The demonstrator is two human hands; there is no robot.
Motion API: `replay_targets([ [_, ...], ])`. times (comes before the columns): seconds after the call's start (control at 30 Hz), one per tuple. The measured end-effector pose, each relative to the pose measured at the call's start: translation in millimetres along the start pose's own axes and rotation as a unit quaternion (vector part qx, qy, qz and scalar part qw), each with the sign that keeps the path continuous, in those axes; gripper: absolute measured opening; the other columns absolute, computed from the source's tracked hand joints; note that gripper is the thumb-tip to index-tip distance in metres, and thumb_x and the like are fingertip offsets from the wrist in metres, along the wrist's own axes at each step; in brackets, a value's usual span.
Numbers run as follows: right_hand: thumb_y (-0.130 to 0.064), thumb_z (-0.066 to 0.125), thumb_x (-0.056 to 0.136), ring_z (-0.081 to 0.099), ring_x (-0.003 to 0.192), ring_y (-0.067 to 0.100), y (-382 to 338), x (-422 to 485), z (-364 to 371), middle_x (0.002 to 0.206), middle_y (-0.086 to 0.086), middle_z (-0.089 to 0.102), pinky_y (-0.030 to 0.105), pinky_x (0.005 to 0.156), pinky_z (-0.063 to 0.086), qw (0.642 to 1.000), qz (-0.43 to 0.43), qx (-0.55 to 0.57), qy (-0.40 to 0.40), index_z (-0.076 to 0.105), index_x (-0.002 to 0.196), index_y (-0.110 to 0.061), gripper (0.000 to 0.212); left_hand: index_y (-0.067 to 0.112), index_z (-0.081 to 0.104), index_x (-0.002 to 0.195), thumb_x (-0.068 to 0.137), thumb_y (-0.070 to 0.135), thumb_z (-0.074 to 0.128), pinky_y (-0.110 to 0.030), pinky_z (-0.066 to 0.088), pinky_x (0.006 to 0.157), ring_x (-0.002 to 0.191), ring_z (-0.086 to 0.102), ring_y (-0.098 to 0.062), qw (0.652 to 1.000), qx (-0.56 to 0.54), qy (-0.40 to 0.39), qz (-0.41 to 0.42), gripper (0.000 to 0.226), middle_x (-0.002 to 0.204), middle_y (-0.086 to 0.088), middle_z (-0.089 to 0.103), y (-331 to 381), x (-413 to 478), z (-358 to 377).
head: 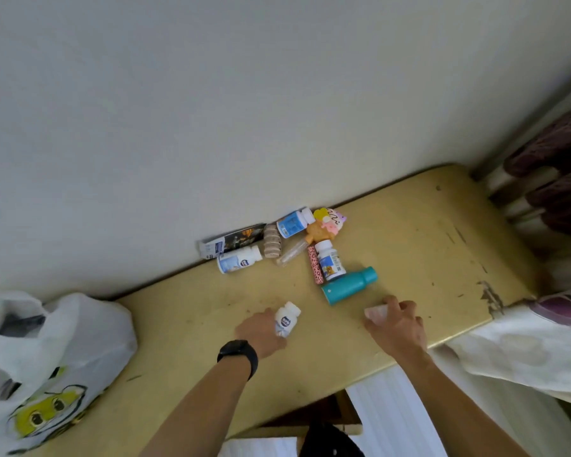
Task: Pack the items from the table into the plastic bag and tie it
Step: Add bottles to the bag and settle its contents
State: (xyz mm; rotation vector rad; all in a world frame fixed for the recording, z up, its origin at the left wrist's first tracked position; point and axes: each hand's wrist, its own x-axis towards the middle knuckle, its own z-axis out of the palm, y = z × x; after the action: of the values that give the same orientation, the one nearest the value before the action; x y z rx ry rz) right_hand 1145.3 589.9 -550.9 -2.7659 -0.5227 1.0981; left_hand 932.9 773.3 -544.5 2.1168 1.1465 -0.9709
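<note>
My left hand (pixel 261 331), with a black watch on the wrist, is shut on a small white bottle (pixel 287 319) just above the yellow table (pixel 419 245). My right hand (pixel 399 324) lies on the table with its fingers closed over a small pale pink item (pixel 376 313). Beyond the hands lies a teal bottle (pixel 350 285) on its side. The white plastic bag (pixel 50 361) with a yellow cartoon print stands open at the table's left end, with dark items partly visible inside.
Against the wall lies a cluster: a flat printed box (pixel 231 240), white bottles with blue labels (pixel 239 258), a stack of round biscuits (pixel 272 245), a clear tube (pixel 290 252), a pink patterned stick (pixel 314 263) and a colourful toy (pixel 327 224). White cloth (pixel 515 344) drapes the right edge.
</note>
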Motion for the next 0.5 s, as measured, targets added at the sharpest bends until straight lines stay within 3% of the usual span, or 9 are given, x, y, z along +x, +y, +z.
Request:
replay_targets([
  [0.13, -0.054, 0.070, 0.077, 0.050, 0.113, 0.037, 0, -16, 4, 0.125, 0.008, 0.036, 0.044, 0.093, 0.050, 0.999, 0.003, -0.025, -0.020, 0.039, 0.134, -0.026, 0.070, 0.018, 0.051, 0.118, 0.080, 0.047, 0.071, -0.030, 0.046, 0.073, 0.095, 0.061, -0.021, 0.993, -0.116, -0.027, -0.005, 0.052, 0.113, -0.002, 0.062, -19, -18, 3],
  [0.23, -0.062, 0.073, 0.068, 0.062, 0.100, 0.031, -3, -25, 10, 0.118, 0.010, 0.051, 0.040, 0.088, 0.054, 0.989, 0.039, 0.121, -0.072, 0.050, 0.121, -0.027, 0.068, 0.020, 0.056, 0.110, 0.077, 0.048, 0.073, -0.026, 0.045, 0.069, 0.090, 0.060, -0.014, 0.978, -0.207, -0.015, 0.009, 0.046, 0.106, 0.003, 0.063, -32, -36, 2],
  [0.3, -0.057, 0.073, 0.070, 0.064, 0.077, 0.025, -14, -44, 8, 0.105, 0.012, 0.062, 0.038, 0.077, 0.056, 0.936, 0.068, 0.323, -0.120, 0.058, 0.112, -0.019, 0.058, 0.021, 0.058, 0.109, 0.076, 0.050, 0.074, -0.024, 0.046, 0.070, 0.090, 0.061, -0.011, 0.962, -0.271, -0.004, 0.015, 0.047, 0.106, 0.006, 0.064, -39, -51, -4],
  [0.37, -0.038, 0.063, 0.087, 0.061, 0.072, 0.031, -32, -68, 5, 0.094, 0.017, 0.059, 0.041, 0.075, 0.055, 0.837, 0.099, 0.505, -0.186, 0.062, 0.110, -0.009, 0.037, 0.021, 0.060, 0.109, 0.076, 0.048, 0.076, -0.028, 0.051, 0.075, 0.093, 0.064, -0.012, 0.934, -0.356, 0.001, 0.028, 0.045, 0.107, 0.004, 0.067, -45, -70, -12],
  [0.43, -0.031, 0.053, 0.089, 0.061, 0.076, 0.036, -53, -97, 0, 0.095, 0.022, 0.059, 0.043, 0.074, 0.053, 0.754, 0.106, 0.599, -0.247, 0.064, 0.116, -0.004, 0.039, 0.021, 0.062, 0.112, 0.079, 0.041, 0.076, -0.036, 0.054, 0.087, 0.099, 0.067, -0.017, 0.892, -0.448, -0.005, 0.055, 0.041, 0.111, 0.000, 0.069, -54, -94, -22],
  [0.5, -0.035, 0.048, 0.088, 0.060, 0.080, 0.038, -77, -123, -5, 0.104, 0.024, 0.063, 0.043, 0.075, 0.050, 0.702, 0.072, 0.634, -0.317, 0.063, 0.121, -0.005, 0.047, 0.023, 0.061, 0.117, 0.078, 0.038, 0.076, -0.037, 0.054, 0.091, 0.103, 0.068, -0.018, 0.846, -0.527, -0.004, 0.077, 0.044, 0.114, -0.001, 0.070, -67, -120, -33],
])
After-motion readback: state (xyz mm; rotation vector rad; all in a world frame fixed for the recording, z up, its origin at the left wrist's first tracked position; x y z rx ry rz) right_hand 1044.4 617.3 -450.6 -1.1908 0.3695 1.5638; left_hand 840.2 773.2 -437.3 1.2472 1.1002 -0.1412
